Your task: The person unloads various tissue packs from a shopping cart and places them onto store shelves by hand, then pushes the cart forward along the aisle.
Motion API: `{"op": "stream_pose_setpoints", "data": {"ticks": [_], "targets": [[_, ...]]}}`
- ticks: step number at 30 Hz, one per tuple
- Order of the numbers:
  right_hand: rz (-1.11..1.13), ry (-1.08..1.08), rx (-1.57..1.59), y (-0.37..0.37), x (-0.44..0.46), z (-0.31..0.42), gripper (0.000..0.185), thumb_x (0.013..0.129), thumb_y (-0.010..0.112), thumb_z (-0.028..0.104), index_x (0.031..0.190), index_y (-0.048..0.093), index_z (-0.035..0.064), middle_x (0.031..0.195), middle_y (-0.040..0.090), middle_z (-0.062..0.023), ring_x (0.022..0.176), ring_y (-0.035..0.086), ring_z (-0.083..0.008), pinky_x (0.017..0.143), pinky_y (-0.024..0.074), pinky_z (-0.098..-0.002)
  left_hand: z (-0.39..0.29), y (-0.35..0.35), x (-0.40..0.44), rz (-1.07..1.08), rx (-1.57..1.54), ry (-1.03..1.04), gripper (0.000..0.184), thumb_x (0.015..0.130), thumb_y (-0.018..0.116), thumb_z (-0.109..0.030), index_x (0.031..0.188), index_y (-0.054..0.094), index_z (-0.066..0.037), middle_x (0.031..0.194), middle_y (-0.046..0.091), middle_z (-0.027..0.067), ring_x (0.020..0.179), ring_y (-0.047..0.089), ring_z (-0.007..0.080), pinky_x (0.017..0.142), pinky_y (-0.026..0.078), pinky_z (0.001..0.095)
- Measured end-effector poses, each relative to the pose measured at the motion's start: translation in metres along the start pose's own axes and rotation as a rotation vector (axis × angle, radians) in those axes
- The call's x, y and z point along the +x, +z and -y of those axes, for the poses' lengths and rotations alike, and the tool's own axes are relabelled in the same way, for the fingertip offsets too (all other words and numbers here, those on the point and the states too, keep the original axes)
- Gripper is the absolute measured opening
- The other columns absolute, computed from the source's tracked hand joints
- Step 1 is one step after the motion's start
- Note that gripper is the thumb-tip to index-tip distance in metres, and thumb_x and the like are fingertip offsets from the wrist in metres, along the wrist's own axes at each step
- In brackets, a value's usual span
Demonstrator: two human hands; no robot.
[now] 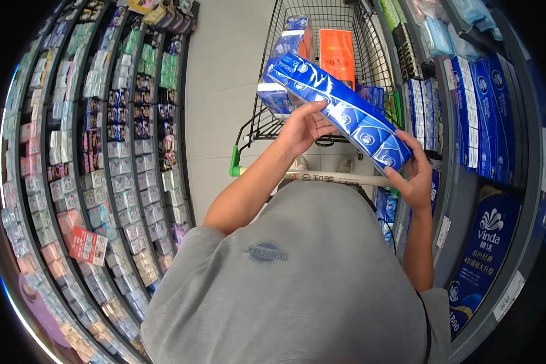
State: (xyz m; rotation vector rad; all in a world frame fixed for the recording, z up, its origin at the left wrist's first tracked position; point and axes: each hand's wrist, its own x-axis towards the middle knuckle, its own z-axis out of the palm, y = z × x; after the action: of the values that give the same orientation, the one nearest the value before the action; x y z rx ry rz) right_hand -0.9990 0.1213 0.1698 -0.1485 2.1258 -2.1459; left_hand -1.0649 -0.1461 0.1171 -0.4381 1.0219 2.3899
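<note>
A long blue plastic-wrapped pack of tissues (346, 112) is held at a slant over the near end of the shopping cart (376, 54). My left hand (308, 126) grips its lower edge near the middle, thumb on the front face. Around the pack's right end closes my right hand (414, 173), thumb in front and fingers along the top edge. Behind it in the cart stand an orange-red package (337, 51) and a blue-and-clear wrapped pack (294, 39). Other blue packaging (371, 94) shows partly past the held pack.
Shelves of small packets (124, 164) line the left, with a red-and-white tag (88, 246) sticking out. On the right, shelves hold blue tissue packs (488, 115) above a blue Vinda sign (485, 255). The cart handle (340, 178) crosses in front of my body. Grey floor (221, 79) runs between.
</note>
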Motion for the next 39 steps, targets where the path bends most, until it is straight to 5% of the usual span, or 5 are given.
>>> {"op": "stream_pose_setpoints", "data": {"ticks": [7,15,18,25,39], "targets": [[-0.111,0.153,0.098,0.001,-0.004,-0.006,0.068,0.079,0.075,0.008,0.138,0.044,-0.0057,0.127,0.056,-0.0199,0.115,0.055,-0.0213,0.099,0.0438,-0.0334,-0.017,0.010,-0.002,0.132,0.019,-0.003,0.033,0.088,0.059,-0.018,0.118,0.058,-0.003,0.114,0.067,0.0109,0.107,0.064,0.0223,0.093,0.051,0.0395],[0.231,0.236,-0.103,0.012,0.017,-0.007,0.070,0.075,0.080,0.012,0.134,0.048,-0.0066,0.120,0.061,-0.0141,0.108,0.059,-0.0172,0.096,0.0452,-0.0298,-0.028,-0.037,-0.019,0.285,-0.102,0.065,0.044,0.071,0.054,0.003,0.114,0.060,0.000,0.109,0.068,0.0112,0.101,0.065,0.0247,0.088,0.051,0.0411],[0.239,0.267,0.114,0.030,0.033,-0.003,0.057,0.082,0.073,0.007,0.133,0.049,-0.0053,0.121,0.061,-0.0140,0.111,0.057,-0.0177,0.097,0.0445,-0.0295,-0.046,-0.022,-0.046,0.134,-0.185,0.132,0.040,0.075,0.054,-0.001,0.115,0.059,0.001,0.110,0.067,0.0120,0.103,0.064,0.0251,0.095,0.048,0.0428],[0.281,0.373,0.225,0.066,0.065,0.001,0.047,0.102,0.046,0.038,0.125,0.061,-0.0004,0.111,0.065,-0.0059,0.095,0.061,-0.0095,0.082,0.0479,-0.0239,-0.053,-0.058,-0.079,0.027,-0.251,0.292,0.038,0.083,0.056,-0.015,0.117,0.058,0.003,0.116,0.065,0.0172,0.110,0.061,0.0298,0.101,0.044,0.0465],[0.406,0.075,-0.329,0.128,0.062,0.009,0.067,0.080,0.077,0.026,0.134,0.049,-0.0029,0.120,0.062,-0.0190,0.106,0.063,-0.0257,0.093,0.0476,-0.0340,-0.043,-0.039,-0.090,-0.121,-0.042,0.359,0.037,0.092,0.059,-0.020,0.126,0.052,-0.006,0.117,0.064,0.0101,0.103,0.065,0.0215,0.088,0.055,0.0392]]}}
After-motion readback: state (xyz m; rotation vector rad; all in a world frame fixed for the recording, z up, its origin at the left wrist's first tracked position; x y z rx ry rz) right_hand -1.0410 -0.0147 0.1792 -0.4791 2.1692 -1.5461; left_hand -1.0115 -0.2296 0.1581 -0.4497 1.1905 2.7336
